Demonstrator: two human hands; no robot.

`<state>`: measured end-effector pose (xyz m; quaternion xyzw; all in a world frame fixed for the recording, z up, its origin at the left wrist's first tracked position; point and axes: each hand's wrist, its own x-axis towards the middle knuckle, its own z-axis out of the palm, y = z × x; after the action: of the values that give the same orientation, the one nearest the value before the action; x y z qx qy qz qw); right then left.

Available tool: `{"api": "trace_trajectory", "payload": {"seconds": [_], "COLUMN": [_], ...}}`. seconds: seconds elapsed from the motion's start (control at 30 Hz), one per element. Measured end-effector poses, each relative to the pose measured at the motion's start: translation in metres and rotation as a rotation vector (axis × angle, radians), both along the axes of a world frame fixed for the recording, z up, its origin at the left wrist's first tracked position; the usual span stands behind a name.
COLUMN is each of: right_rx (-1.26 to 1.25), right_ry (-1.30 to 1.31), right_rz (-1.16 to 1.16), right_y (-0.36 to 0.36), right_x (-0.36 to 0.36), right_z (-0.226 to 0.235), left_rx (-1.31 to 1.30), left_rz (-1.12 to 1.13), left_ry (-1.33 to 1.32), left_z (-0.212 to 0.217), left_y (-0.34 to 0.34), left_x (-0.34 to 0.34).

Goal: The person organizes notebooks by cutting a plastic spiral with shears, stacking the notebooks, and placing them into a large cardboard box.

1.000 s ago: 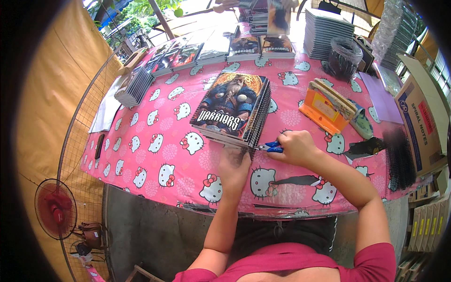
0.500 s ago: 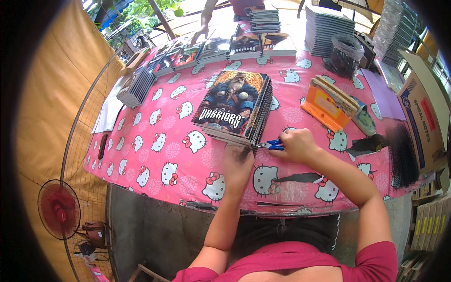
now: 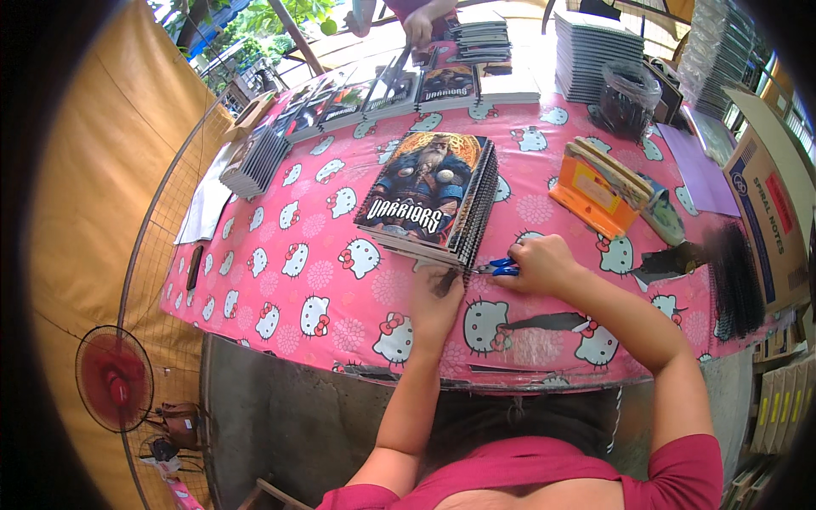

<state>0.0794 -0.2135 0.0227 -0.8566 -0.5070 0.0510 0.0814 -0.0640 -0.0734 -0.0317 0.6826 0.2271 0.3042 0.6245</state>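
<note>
A stack of spiral notebooks (image 3: 427, 187) lies in front of me, its top cover showing a bearded warrior and its black coils along the right side. My left hand (image 3: 436, 297) is at the stack's near edge, closed on the bottom corner of a notebook by the coil end, with some fingertips hidden. In my right hand (image 3: 541, 265) are small blue-handled pliers (image 3: 503, 267). Their metal jaws touch or nearly touch the coil end at that near corner; whether they have bitten on the wire is too small to tell.
Notebook piles (image 3: 387, 89) line the far side, where another person's hand (image 3: 418, 27) hovers. A tall notebook stack (image 3: 599, 55), a bag-lined bin (image 3: 627, 98), an orange holder (image 3: 595, 191), black coils (image 3: 738, 285) and a carton (image 3: 765, 217) stand at right. The pink tablecloth (image 3: 365, 297) has torn patches.
The whole view has shifted slightly. My hands and the pliers stay at the same notebook corner. Across the table, the other person's hand has moved right and lifted from the piles.
</note>
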Motion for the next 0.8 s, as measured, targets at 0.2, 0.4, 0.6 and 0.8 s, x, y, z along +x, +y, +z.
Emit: {"api": "trace_trajectory", "payload": {"seconds": [0.2, 0.4, 0.6, 0.8], "right_rx": [0.371, 0.016, 0.201, 0.330], "right_ry": [-0.389, -0.002, -0.251, -0.344], "right_rz": [0.129, 0.001, 0.062, 0.121], "right_y": [-0.008, 0.003, -0.012, -0.007], "right_x": [0.011, 0.000, 0.006, 0.010], "right_z": [-0.017, -0.001, -0.016, -0.021], "left_rx": [0.017, -0.014, -0.047, 0.197], "left_rz": [-0.010, 0.046, 0.020, 0.011], "left_ry": [0.080, 0.036, 0.028, 0.092], "left_z": [0.003, -0.003, -0.001, 0.009], "left_y": [-0.003, -0.001, -0.001, -0.007], "left_x": [0.000, 0.005, 0.003, 0.003]}}
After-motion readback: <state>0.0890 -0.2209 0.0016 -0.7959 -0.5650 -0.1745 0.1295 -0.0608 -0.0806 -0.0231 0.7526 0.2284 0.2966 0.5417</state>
